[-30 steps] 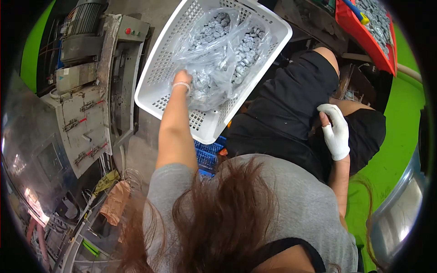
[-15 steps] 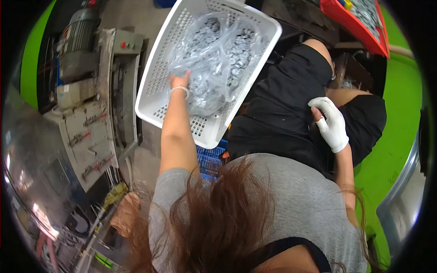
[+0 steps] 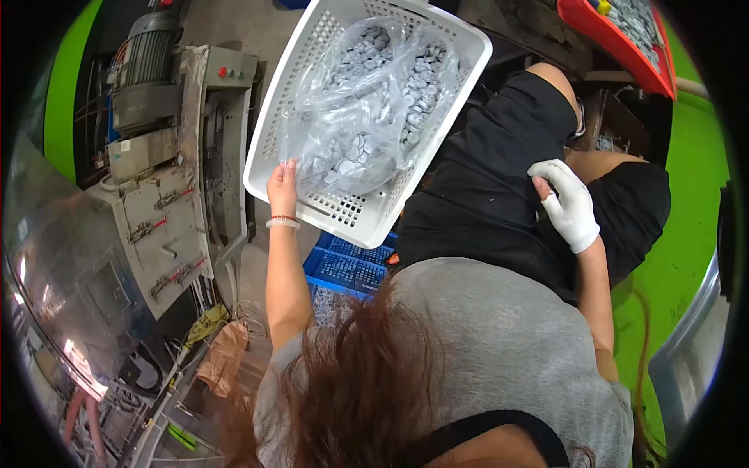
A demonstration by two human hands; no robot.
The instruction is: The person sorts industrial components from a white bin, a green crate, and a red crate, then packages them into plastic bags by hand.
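Bags (image 3: 335, 113) of small grey pieces (image 3: 419, 101) lie in the long white basket (image 3: 363, 232), up and right of the nearer left hand (image 3: 282, 188), whose grip pinches small by the basket's corner, on what one cannot tell, while the gloved right hand (image 3: 567, 204) curls loosely, holding nothing in sight.

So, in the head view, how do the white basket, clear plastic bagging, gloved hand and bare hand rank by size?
Largest to smallest, as they look:
White basket
Clear plastic bagging
Gloved right hand
Bare left hand
Nearness to the camera may exaggerate the hands' difference.
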